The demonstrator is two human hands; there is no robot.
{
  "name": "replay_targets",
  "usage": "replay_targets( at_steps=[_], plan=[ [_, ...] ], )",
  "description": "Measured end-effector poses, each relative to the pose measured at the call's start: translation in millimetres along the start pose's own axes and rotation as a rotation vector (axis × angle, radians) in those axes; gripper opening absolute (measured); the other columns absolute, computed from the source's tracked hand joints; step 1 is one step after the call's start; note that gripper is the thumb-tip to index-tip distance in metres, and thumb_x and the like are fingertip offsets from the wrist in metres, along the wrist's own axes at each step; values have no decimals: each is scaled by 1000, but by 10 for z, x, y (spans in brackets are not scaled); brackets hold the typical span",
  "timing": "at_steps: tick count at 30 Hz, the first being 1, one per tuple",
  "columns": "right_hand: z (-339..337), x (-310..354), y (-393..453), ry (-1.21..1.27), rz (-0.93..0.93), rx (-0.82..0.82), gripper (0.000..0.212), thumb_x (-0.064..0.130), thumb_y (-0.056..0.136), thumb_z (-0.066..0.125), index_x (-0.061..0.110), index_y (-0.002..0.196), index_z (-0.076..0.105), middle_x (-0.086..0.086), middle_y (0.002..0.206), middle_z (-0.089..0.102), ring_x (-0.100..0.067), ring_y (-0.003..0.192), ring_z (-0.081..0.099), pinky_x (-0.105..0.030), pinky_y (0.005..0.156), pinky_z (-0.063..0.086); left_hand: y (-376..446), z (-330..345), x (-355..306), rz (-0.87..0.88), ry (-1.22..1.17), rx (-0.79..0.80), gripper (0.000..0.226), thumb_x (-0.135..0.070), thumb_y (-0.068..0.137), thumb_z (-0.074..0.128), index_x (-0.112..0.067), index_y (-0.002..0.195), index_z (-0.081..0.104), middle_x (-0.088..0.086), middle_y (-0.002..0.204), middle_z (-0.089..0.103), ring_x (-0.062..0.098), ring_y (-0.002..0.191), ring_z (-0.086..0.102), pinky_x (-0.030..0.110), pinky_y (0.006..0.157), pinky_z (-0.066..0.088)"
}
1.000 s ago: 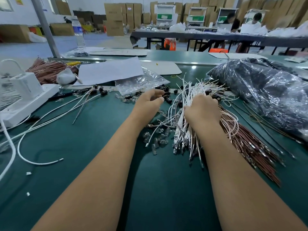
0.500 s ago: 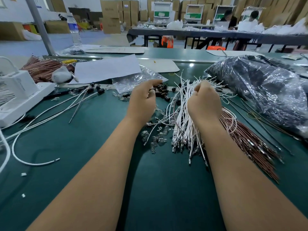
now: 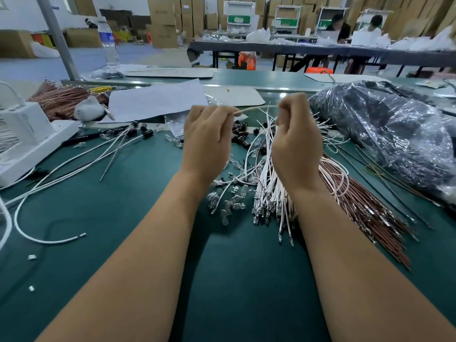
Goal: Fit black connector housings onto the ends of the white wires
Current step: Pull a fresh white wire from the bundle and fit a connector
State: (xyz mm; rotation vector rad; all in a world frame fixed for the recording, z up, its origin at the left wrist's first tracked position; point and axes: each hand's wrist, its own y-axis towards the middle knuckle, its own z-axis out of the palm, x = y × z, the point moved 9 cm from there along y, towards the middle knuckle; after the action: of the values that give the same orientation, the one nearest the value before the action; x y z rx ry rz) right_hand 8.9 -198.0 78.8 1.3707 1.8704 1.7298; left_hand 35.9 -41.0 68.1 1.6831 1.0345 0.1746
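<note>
head view: both hands are raised in the middle of the frame. the left hand (image 3: 207,141) and the right hand (image 3: 294,141) each pinch one end of a single white wire (image 3: 256,109) stretched between them; if a housing sits in the left fingers i cannot tell. at left centre some finished wires (image 3: 116,146) with black ends lie on the green table (image 3: 138,218), so i judge the task is only begun. a big pile of white wires (image 3: 269,188) waits below the right hand, and loose black connector housings (image 3: 240,134) lie just behind the hands. containers: a clear plastic bag (image 3: 177,124) near the housings, contents unclear; a large dark bag (image 3: 385,134) at right, contents hidden.
</note>
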Motion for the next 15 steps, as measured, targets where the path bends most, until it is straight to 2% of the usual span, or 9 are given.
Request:
replay_targets(
  at_steps=[2, 4, 6, 8, 10, 12, 15],
  plan=[
    [-153, -189, 38, -8, 150, -160, 20, 10, 99, 38, -2, 98, 54, 4, 77, 49, -2, 59, 41, -10, 48, 36, -6, -66, 125, -66, 40, -38, 24, -19, 100, 48, -12, 105, 70, -3, 92, 68, 22, 92, 51, 24, 81, 29],
    [-342, -436, 16, -4, 343, -327, 20, 9, 100, 38, -2, 102, 54, 8, 77, 46, 5, 61, 42, -8, 54, 42, -16, -113, 269, -135, 55, -52, 24, -20, 100, 48, -13, 106, 70, -1, 94, 69, 22, 94, 52, 27, 83, 31],
    [-435, -598, -18, -81, 480, -343, 17, 5, 98, 39, 2, 105, 54, 6, 84, 50, -1, 69, 50, -16, 64, 48, -23, -123, 357, -158, 20, -40, 23, -16, 99, 49, -11, 107, 70, 2, 96, 70, 23, 93, 57, 30, 85, 39],
    [-386, -622, -9, -323, 492, -200, 29, -3, 87, 43, 8, 112, 53, -5, 108, 55, -18, 99, 54, -34, 88, 45, -28, -93, 356, -131, -41, 3, 22, -12, 98, 51, -6, 108, 70, 6, 97, 70, 23, 91, 62, 32, 82, 48],
    [-213, -512, 21, -461, 374, -21, 49, -5, 77, 44, 13, 122, 51, -11, 131, 45, -26, 125, 39, -42, 103, 29, -37, -24, 293, -79, -64, 74, 20, -11, 97, 55, -4, 108, 71, 9, 95, 70, 23, 86, 63, 35, 77, 52],
    [71, -289, 18, -446, 166, 174, 50, 2, 80, 49, 17, 127, 51, -9, 136, 43, -25, 130, 34, -39, 103, 21, -46, 54, 202, -25, -60, 137, 20, -14, 95, 57, -7, 107, 72, 8, 91, 71, 24, 83, 62, 37, 74, 51],
    [488, -56, -162, -433, -67, 470, 28, 26, 95, 48, 23, 120, 59, 2, 125, 57, -18, 125, 42, -34, 99, 14, -46, 122, 75, 30, -73, 189, 18, -17, 92, 62, -12, 104, 75, 3, 85, 70, 21, 79, 59, 31, 72, 46]
  ],
)
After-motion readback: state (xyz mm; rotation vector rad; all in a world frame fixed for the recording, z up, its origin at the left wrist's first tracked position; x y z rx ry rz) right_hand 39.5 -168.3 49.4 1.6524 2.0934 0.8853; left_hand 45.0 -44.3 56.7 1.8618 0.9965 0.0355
